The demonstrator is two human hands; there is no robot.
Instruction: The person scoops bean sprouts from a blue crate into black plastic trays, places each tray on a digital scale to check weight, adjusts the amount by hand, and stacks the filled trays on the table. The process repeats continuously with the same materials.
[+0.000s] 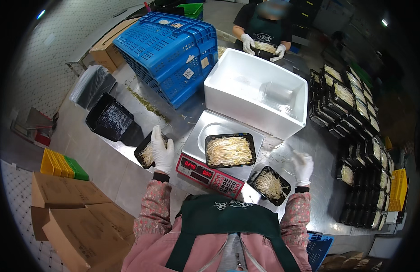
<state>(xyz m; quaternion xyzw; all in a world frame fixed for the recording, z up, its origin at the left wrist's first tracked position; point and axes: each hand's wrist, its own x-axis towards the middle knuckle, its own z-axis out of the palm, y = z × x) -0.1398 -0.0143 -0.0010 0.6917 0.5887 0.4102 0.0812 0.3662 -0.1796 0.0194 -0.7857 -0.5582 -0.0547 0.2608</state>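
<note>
My left hand (162, 153), in a white glove, lies over the right side of a black plastic tray (138, 157) of bean sprouts; whether it grips the rim is unclear. My right hand (303, 168), also gloved, is over the steel table at the right, its fingers blurred by motion. Between my hands, a full black tray of bean sprouts (230, 151) sits on the steel pan of a red digital scale (193, 178), whose display is lit. Another black tray with a looser heap of sprouts (271, 185) stands at the scale's right corner, left of my right hand.
Behind the scale stands a white foam box (254, 112) with clear film inside. Blue crates (165, 57) and nested black trays (109, 117) are at the left. Stacked filled trays (345, 98) line the right side. Across the table, a gloved co-worker (264, 34) holds a tray.
</note>
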